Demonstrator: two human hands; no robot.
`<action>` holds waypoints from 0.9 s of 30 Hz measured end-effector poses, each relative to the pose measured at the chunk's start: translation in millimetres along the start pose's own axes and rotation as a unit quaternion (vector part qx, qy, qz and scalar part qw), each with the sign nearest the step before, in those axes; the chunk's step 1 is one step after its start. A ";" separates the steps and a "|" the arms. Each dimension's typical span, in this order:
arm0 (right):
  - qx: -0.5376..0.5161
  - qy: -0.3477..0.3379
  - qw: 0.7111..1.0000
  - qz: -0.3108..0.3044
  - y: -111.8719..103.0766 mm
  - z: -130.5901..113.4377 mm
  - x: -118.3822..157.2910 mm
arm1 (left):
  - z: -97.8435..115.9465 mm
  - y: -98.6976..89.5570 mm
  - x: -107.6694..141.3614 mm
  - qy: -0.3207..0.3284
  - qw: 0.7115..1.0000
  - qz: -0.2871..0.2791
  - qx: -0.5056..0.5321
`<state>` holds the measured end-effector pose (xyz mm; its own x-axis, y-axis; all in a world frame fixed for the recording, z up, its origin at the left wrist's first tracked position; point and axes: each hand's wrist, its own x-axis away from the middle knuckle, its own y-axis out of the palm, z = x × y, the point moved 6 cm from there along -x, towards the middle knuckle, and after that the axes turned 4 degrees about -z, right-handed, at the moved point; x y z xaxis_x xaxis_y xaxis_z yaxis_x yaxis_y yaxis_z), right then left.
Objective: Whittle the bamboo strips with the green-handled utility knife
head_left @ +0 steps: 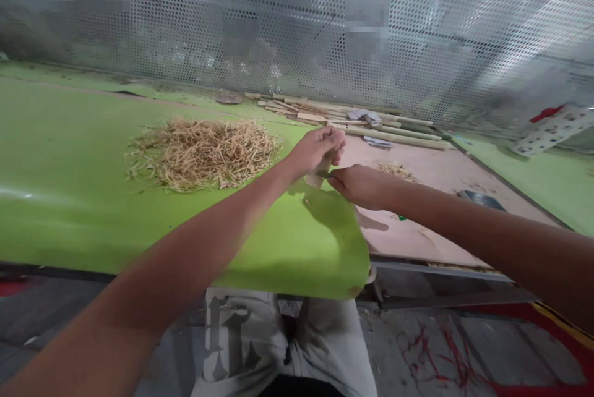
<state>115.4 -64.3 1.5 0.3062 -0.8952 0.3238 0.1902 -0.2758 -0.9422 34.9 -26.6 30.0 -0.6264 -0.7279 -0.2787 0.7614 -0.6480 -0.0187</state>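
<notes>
My left hand (322, 148) is closed around a flat, pale wooden strip (315, 180), whose lower end sticks out below the fingers. Just to its right, my right hand (366, 187) is closed on a thin dark blade (324, 174) that lies against the strip; its handle is hidden in the fist. Both hands are above the edge where a green sheet (288, 230) meets a pale board (440, 224). Left of the hands lies a heap of thin, straw-coloured shavings (213, 153).
Several wooden sticks (413, 137) lie behind my hands, with crumpled paper (365, 116) on them. A perforated metal screen (297, 32) stands along the back. Small shavings (396, 170) and a dark grey object (481, 200) are on the board. Red strands (445, 354) litter the floor.
</notes>
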 end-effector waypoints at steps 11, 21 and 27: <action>0.022 -0.027 0.999 0.006 -1.2 4.3 5.0 | -5.7 -3.4 -6.2 0.023 0.999 -0.003 0.038; 0.030 -0.034 0.999 0.004 15.9 2.2 -5.1 | -3.0 -0.1 -3.5 0.028 0.999 -0.009 0.038; -0.002 -0.040 0.999 -0.027 12.4 2.3 -7.3 | -5.0 -3.3 -5.4 0.008 0.999 0.025 0.039</action>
<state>117.6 -60.4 -12.4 0.3697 -0.8478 0.3803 0.2041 -0.3252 -0.9234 36.7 -19.4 26.8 -0.5847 -0.7568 -0.2921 0.7759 -0.6269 0.0711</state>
